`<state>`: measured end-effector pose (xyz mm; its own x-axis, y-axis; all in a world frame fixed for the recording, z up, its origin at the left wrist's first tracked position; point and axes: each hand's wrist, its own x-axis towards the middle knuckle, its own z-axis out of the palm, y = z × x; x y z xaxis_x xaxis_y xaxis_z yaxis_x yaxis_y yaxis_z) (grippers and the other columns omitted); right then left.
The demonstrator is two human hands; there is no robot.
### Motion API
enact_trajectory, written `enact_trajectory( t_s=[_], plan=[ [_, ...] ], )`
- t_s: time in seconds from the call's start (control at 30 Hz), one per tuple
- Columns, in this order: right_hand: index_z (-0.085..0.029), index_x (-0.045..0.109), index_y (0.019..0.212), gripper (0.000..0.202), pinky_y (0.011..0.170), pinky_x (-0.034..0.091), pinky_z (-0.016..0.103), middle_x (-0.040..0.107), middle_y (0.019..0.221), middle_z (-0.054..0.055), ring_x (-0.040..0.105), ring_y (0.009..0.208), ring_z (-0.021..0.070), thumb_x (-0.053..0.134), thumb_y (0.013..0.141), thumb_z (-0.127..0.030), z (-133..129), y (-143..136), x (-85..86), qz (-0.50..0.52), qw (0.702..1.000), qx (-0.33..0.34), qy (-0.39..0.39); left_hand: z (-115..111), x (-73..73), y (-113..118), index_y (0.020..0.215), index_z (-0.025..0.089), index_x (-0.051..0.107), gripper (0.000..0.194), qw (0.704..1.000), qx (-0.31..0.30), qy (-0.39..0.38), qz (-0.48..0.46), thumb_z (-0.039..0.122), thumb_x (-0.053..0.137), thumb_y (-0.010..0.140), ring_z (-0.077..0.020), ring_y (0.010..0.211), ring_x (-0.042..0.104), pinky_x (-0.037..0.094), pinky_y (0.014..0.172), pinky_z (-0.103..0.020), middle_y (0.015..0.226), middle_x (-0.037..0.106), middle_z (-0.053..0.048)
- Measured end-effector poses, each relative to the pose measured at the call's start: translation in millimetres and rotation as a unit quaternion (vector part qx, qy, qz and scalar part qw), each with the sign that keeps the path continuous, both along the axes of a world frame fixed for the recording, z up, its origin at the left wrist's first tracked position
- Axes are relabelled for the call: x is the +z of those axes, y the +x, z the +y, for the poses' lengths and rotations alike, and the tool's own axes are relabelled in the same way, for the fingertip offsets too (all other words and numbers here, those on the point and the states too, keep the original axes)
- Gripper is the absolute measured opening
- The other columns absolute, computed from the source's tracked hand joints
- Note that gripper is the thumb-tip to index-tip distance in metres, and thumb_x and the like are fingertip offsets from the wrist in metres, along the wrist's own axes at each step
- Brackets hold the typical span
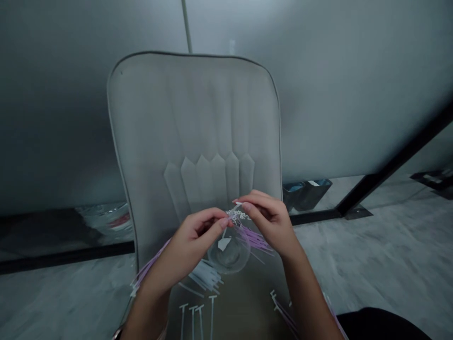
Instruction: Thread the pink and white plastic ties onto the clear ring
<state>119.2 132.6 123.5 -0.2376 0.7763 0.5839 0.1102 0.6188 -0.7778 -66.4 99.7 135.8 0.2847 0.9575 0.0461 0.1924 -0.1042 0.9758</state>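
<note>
My left hand (198,236) is closed, thumb and fingertips pinching a thin pale plastic strip (234,208) above a clear round bowl (230,264). My right hand (271,215) pinches the strip's upper white end between thumb and index finger. Below the left fingertips, a small white tag (223,244) shows over the bowl; whether it belongs to the held strip, I cannot tell. Beyond the bowl lies a bundle of purple sticks (256,240) with white letter-like ends, partly hidden by the right hand. White sticks (207,276) lie beside the left wrist.
The items rest on a grey padded chair (194,113). Several T-topped sticks (193,311) lie at its front, with F-topped purple sticks (283,311) to the right. More purple sticks (152,262) lie left. A glass panel (354,94) stands behind; dark bins (307,193) show through it.
</note>
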Motion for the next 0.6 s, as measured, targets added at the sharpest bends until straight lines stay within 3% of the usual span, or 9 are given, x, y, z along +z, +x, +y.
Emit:
enact_trajectory(
  t_s=[0.3,0.6],
  plan=[
    [-0.02,0.069,0.08,0.017,0.062,0.044,0.026,0.059,0.074,0.001,0.054,0.067,0.0141,0.059,0.09,-0.029,3,-13,-8.1,0.165,0.981,0.026,-0.096,2,-7.5,4,0.09,0.019,0.063,0.023,0.993,-0.024,0.001,-0.117,0.04,0.052,0.094,-0.0104,0.061,0.041,0.035,0.056,-0.022,0.065,0.046,0.003],
    [-0.018,0.065,0.081,0.013,0.055,0.045,0.024,0.063,0.064,0.0,0.056,0.054,0.0123,0.061,0.087,-0.029,-1,-22,-8.6,0.293,0.91,0.141,-0.256,6,-15.0,7,0.086,0.019,0.061,0.021,0.987,-0.05,0.009,-0.151,0.032,0.048,0.096,-0.0107,0.061,0.043,0.035,0.057,-0.023,0.067,0.049,0.002]
  ],
)
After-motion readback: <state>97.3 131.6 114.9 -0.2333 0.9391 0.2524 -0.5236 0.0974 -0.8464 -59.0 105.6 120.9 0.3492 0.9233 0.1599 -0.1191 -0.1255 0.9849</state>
